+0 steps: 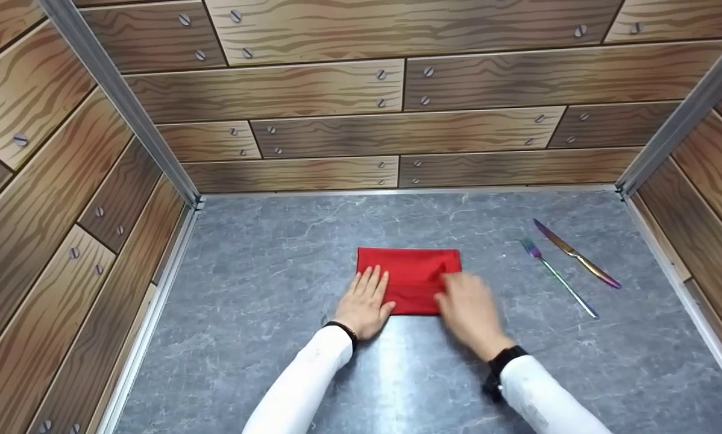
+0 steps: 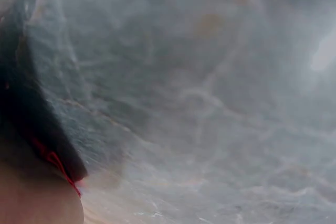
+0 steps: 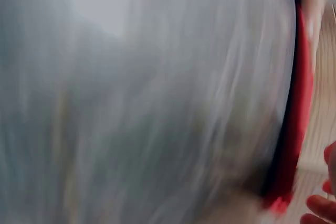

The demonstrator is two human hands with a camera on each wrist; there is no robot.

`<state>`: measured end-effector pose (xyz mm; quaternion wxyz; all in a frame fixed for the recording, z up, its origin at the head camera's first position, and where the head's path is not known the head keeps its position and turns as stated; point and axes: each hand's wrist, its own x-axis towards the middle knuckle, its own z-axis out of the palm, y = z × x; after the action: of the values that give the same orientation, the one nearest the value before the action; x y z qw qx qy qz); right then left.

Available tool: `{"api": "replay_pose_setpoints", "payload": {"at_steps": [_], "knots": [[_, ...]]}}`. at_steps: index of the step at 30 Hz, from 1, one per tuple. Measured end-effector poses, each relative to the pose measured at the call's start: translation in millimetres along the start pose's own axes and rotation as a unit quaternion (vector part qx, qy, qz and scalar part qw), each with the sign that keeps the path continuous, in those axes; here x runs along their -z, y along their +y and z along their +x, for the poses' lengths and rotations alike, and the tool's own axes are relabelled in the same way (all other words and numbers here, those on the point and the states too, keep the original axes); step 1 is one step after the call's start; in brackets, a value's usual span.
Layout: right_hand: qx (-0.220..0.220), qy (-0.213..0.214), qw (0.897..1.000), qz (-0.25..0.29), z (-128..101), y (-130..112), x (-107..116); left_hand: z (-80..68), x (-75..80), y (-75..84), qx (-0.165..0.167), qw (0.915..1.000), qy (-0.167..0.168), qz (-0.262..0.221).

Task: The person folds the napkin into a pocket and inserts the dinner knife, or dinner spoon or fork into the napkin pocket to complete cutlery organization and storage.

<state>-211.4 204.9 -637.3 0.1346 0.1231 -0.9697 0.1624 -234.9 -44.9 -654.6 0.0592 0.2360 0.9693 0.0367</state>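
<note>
A folded red cloth napkin [image 1: 414, 274] lies flat on the grey marbled table [image 1: 264, 259], with a raised crease near its right side. My left hand [image 1: 364, 304] rests on its left part, fingers straight and spread. Blurred by motion, my right hand [image 1: 472, 310] is at the napkin's right edge. Its loosely bent fingertips [image 3: 320, 208] show beside the napkin [image 3: 299, 119] in the right wrist view, with nothing seen between them. Whether they touch the fabric is hard to tell. In the left wrist view, only a strip of the hand [image 2: 42, 203] and a red edge are seen.
To the right lie a rainbow-coloured fork [image 1: 558, 277] and, beyond it, a table knife [image 1: 577, 253], both slanted. Wood-patterned walls [image 1: 331, 132] with metal corner rails [image 1: 126, 102] enclose the table at the back and both sides.
</note>
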Motion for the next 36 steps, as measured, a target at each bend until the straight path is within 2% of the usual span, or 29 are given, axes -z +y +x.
{"api": "replay_pose_setpoints", "payload": {"at_steps": [2, 4, 7, 9, 15, 22, 26, 30, 33, 36], "knots": [[0.06, -0.045, 0.997, -0.025, -3.4, -16.4, -3.5, 0.2, -0.9, -0.1, 0.002, 1.0, -0.001, 0.004], [0.099, -0.103, 0.989, -0.032, -7.2, -31.9, -7.9, 0.6, -1.9, -0.3, 0.005, 0.9999, -0.006, 0.014], [0.116, -0.165, 0.979, -0.032, -11.8, -46.7, -14.8, 1.6, -3.5, -0.3, 0.004, 0.9998, -0.009, 0.015], [0.113, -0.183, 0.976, -0.031, -14.1, -49.6, -19.9, 2.4, -3.9, 0.1, 0.002, 0.9999, -0.01, 0.012], [0.105, -0.191, 0.976, -0.016, -19.7, -43.9, -30.5, 1.7, -2.8, 0.1, 0.001, 1.0, -0.006, -0.005], [0.086, -0.195, 0.977, 0.016, -22.3, -42.4, -32.3, 2.6, -5.2, -1.8, 0.001, 0.9999, -0.012, 0.001], [0.041, -0.18, 0.983, 0.016, -24.7, -41.4, -28.6, 1.9, -5.0, -2.5, 0.0, 0.9999, -0.013, 0.0], [0.0, -0.153, 0.988, 0.018, -27.4, -29.9, -21.2, 2.1, -4.4, -2.8, 0.001, 0.9999, -0.011, -0.004], [-0.015, -0.146, 0.989, 0.015, -30.2, -19.8, -16.5, 2.5, -5.2, -3.0, 0.003, 0.9999, -0.009, -0.005], [-0.024, -0.158, 0.987, 0.012, -33.2, -13.5, -13.8, 2.4, -4.8, -2.7, 0.002, 0.9999, -0.011, -0.01]]}}
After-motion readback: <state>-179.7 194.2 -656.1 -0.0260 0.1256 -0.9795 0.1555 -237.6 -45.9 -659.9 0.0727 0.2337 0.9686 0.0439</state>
